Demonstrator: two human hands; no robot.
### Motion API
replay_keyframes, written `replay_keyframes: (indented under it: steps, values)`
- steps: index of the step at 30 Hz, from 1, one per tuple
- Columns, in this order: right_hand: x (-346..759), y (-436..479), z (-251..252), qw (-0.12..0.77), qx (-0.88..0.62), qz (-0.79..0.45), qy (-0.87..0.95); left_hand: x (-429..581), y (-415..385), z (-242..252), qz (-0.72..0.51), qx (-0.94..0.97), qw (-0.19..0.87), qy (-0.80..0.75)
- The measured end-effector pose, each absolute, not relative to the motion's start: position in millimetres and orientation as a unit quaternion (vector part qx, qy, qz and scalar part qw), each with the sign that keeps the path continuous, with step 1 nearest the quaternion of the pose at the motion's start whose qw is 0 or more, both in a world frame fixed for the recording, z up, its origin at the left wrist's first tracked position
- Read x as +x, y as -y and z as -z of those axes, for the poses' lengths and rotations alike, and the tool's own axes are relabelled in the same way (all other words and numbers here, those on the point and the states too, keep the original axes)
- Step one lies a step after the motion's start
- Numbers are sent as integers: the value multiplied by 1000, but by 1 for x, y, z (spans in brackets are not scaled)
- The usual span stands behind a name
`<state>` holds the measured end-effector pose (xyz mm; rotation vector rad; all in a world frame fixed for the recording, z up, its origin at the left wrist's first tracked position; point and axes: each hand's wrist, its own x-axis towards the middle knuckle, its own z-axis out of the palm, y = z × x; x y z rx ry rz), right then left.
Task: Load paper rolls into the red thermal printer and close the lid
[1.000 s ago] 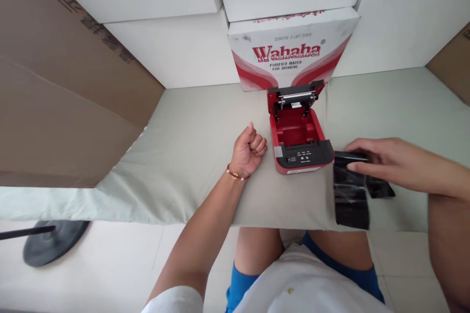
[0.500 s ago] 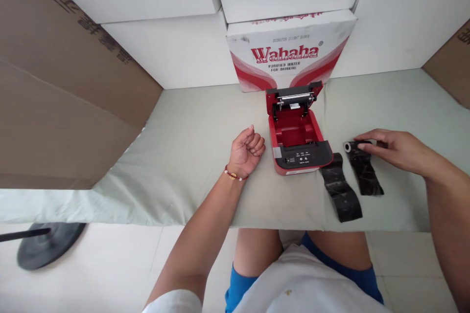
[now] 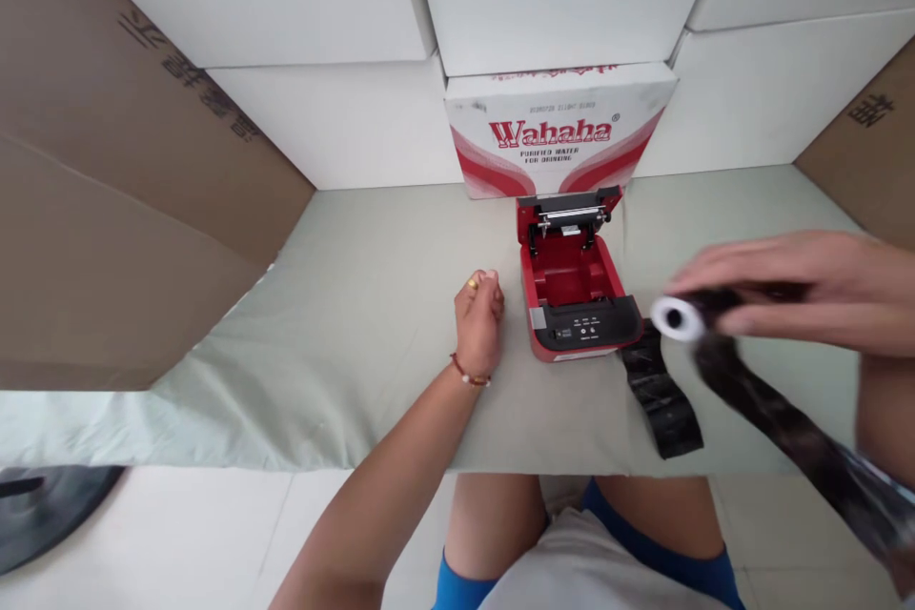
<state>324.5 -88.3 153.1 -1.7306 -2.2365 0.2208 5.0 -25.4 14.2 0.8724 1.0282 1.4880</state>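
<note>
My right hand (image 3: 801,291) holds a small roll of black label strip (image 3: 715,315) up in the air, pinched between thumb and fingers. The white core end faces left, and its loose tail hangs down to the lower right, blurred. A red and black label printer (image 3: 586,329) sits on the table between my hands, lid raised, with its red inner bay bare. Just left of the printer my left hand (image 3: 480,319) rests on the cloth, curled into a fist with nothing visible in it. A second black strip (image 3: 664,400) lies on the cloth at the printer's right front corner.
A pale green cloth (image 3: 372,305) covers the table. Behind the printer stands a Wahaha water carton (image 3: 558,138), against stacked white boxes (image 3: 321,114). Brown cartons stand at the left (image 3: 143,210) and right (image 3: 864,143). A black round base (image 3: 57,515) is on the floor.
My right hand has lifted the roll off the cloth, up and closer to the camera, its tail trailing. My left hand has rolled from palm up onto its side, still closed.
</note>
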Motion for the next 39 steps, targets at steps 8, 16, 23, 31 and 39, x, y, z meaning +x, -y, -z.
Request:
replay_keyframes:
  steps: [8, 16, 23, 31, 39]
  values:
    - [213, 22, -133, 86, -581, -121, 800, 2, 63, -20, -606, 698, 104, -367]
    - [208, 1, -119, 42, -605, -45, 794, 11, 70, -29, -540, 797, 67, -262]
    - [214, -6, -109, 27, -561, -11, 827, 5, 71, -28, -547, 761, 84, -340]
    - [217, 12, -123, 125, -534, -157, 821, 10, 71, -30, -528, 799, 39, -286]
    - [245, -1, -132, 479, -576, -62, 660, 13, 73, -21, -536, 803, -7, -259]
